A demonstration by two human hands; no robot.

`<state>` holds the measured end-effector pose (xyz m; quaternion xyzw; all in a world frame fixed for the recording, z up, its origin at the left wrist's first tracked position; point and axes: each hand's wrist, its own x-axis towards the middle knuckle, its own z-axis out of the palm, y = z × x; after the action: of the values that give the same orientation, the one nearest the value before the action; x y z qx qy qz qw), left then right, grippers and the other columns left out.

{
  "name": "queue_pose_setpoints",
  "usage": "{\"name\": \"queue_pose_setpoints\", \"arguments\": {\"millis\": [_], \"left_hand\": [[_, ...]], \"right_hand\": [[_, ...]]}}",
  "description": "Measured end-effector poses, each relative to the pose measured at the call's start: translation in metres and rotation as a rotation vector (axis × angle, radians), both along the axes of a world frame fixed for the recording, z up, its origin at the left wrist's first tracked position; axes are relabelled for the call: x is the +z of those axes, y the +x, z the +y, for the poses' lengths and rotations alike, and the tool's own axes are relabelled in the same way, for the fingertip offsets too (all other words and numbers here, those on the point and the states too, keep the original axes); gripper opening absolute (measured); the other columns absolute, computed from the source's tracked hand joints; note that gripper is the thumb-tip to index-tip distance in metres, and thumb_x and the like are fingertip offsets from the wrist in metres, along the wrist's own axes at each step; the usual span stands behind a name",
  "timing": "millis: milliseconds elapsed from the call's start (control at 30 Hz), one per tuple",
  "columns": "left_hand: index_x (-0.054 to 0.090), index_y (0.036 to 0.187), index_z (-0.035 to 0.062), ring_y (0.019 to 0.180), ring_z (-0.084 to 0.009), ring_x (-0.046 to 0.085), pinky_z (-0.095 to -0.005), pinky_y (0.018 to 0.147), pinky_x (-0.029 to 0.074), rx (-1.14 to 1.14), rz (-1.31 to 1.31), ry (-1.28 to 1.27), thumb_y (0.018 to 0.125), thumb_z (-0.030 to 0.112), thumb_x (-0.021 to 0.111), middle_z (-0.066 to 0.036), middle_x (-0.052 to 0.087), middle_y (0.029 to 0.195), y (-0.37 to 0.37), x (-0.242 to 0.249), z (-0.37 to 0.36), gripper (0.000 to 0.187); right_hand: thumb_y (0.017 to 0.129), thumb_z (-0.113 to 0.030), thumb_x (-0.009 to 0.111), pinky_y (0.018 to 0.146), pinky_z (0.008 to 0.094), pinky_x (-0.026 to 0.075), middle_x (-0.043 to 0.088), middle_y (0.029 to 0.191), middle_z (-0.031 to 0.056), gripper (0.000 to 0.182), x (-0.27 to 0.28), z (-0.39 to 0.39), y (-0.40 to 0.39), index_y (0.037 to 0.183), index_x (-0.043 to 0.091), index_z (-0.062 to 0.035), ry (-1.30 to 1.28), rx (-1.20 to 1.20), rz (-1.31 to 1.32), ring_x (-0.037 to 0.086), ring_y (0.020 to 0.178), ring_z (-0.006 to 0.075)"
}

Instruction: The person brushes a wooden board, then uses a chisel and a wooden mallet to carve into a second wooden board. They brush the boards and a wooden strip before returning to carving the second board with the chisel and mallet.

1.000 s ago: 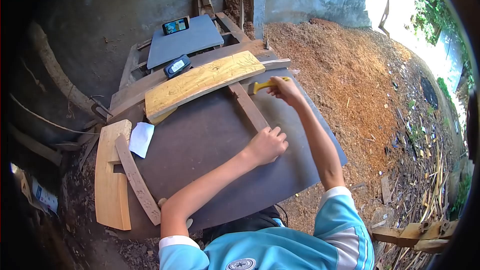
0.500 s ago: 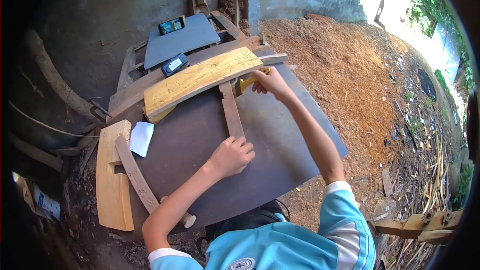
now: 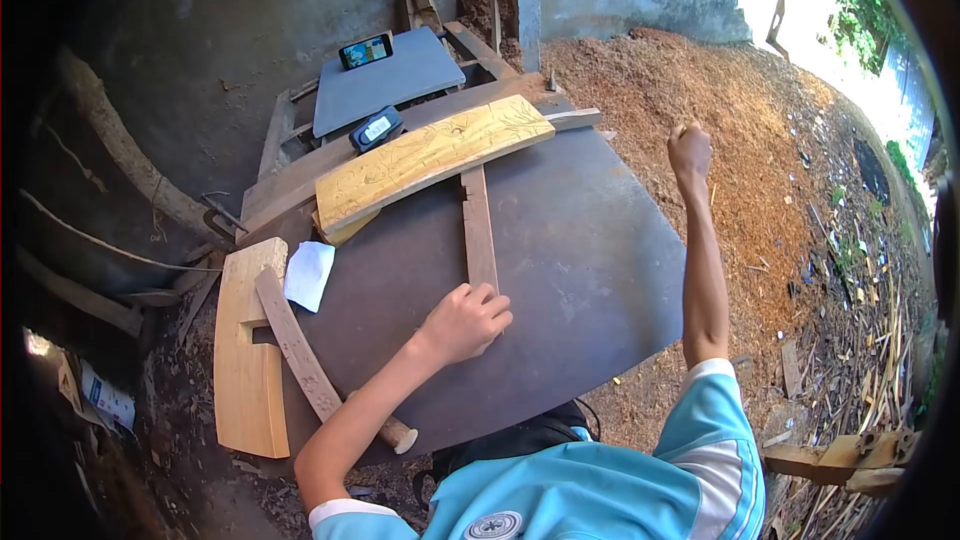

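While the left hand (image 3: 465, 323) grasps the near end of the notched wooden strip (image 3: 480, 230), fingers curled around it, the right hand (image 3: 690, 152) is clenched in a fist at two o'clock, past the tabletop's edge. Whether that fist encloses anything, I cannot tell. The clock lies flat on the dark tabletop (image 3: 590, 250), twelve at its far side.

The strip lies near the middle, running from the left hand at about six o'clock up toward twelve, its small notches on the left edge near the far end. That end meets the near edge of the yellow board (image 3: 430, 162), which slants across from ten to twelve; whether the strip goes beneath it is hidden. Under the board's left end, a smaller yellow block (image 3: 350, 230) shows.

Just behind the board, toward eleven, sits a dark blue device (image 3: 376, 128) with a pale label; beyond it, a phone (image 3: 366, 50) leans upright on a grey panel (image 3: 390, 85). A white paper (image 3: 309, 277) lies near nine. At eight, a curved brown strip (image 3: 298, 345) overlaps a pale notched wooden piece (image 3: 248, 360). Around seven, a round-ended wooden object (image 3: 398, 435) shows partly behind the left forearm.
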<state>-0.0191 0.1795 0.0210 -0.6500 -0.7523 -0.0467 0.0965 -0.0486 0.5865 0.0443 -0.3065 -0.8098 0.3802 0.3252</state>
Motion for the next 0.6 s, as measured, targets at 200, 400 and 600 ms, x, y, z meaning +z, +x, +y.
{"name": "queue_pose_setpoints", "arguments": {"millis": [200,400,600], "left_hand": [[0.064,0.084,0.0120,0.091,-0.0162,0.054,-0.0292,0.072,0.047,-0.068,-0.042,-0.125,0.065,0.012,0.067,0.002,0.059,0.094,-0.008,0.014,0.006,0.020],[0.061,0.098,0.0153,0.104,-0.0192,0.050,-0.0332,0.087,0.042,-0.078,-0.099,-0.061,0.066,0.009,0.065,-0.002,0.054,0.108,-0.006,0.008,-0.002,0.033],[0.055,0.114,0.0152,0.122,-0.0267,0.035,-0.0408,0.102,0.027,-0.020,-0.221,0.107,0.066,0.017,0.063,-0.012,0.039,0.128,-0.017,-0.013,-0.007,0.049]], "right_hand": [[0.088,-0.026,0.054,0.042,0.0202,0.042,0.061,0.060,0.0048,0.026,0.009,-0.135,0.008,0.086,0.063,-0.0020,-0.467,0.630,-0.080,0.055,0.047,0.0085],[0.083,-0.027,0.055,0.044,0.0240,0.045,0.061,0.059,0.0054,0.027,-0.029,-0.066,-0.017,0.074,0.064,-0.0029,-0.299,0.345,-0.263,0.055,0.049,0.0104],[0.086,-0.022,0.052,0.043,0.0247,0.045,0.062,0.065,0.0083,0.025,0.038,-0.013,0.013,0.080,0.064,-0.0001,0.044,0.260,-0.160,0.055,0.049,0.0110]]}}
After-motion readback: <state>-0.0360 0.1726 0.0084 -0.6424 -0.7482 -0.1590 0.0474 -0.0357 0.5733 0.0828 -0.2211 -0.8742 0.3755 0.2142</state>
